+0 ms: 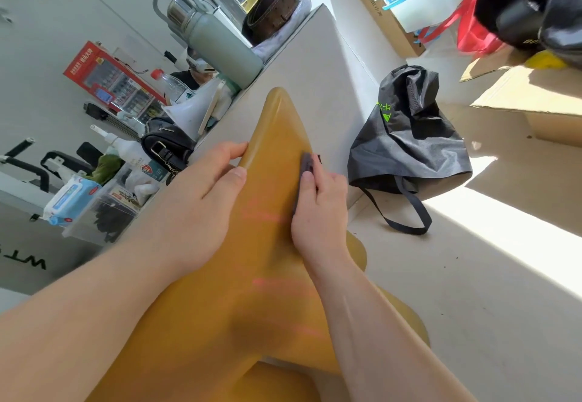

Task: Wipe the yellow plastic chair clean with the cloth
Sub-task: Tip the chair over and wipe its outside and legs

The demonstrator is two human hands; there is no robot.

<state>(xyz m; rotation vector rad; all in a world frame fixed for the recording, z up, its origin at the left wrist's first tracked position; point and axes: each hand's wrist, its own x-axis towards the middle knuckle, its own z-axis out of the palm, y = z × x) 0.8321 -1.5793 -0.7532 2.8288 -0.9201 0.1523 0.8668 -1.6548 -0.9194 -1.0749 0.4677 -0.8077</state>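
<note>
The yellow plastic chair (pixel 274 137) fills the middle of the view, its backrest pointing away from me and leaning against a white counter. My left hand (pixel 201 209) grips the backrest's left edge, thumb lying on the yellow surface. My right hand (pixel 318 215) presses a dark grey cloth (pixel 306 162) against the backrest's right edge. Only a folded strip of the cloth shows above my fingers. Both forearms cross the lower part of the chair.
The white counter (pixel 315 64) on the left carries a green thermos (pixel 217 42), a black handbag (pixel 167 146), bottles and a wipes pack (pixel 72 193). A black cloth bag (pixel 409 137) lies on the floor to the right. Cardboard boxes (pixel 535 96) and bags stand further right.
</note>
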